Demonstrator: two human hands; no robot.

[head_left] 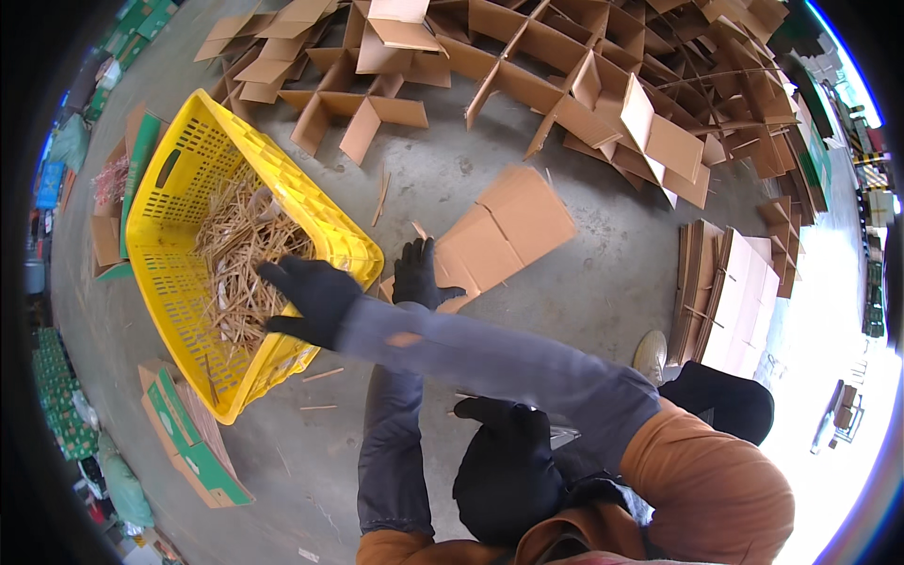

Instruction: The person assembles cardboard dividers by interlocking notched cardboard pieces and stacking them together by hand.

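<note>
My right arm crosses over my left arm. My right hand (315, 299), in a black glove, is above the near right side of a yellow plastic crate (325, 226). Its fingers and thumb are apart, and I see nothing between them. Thin brown cardboard strips (235, 273) lie heaped inside the tilted-looking crate, just beyond the fingertips. My left hand (417, 275), also gloved in black, has its fingers spread out. It lies at the left end of a flat, creased brown cardboard sheet (504, 231) on the floor; its palm is hidden.
Interlocked cardboard dividers (556, 66) spread across the far floor. A stack of folded cardboard (711, 292) stands at the right, near a light shoe (650, 356). A green-and-brown carton (193, 438) lies left of me. Loose strips (381, 196) are scattered on the grey floor.
</note>
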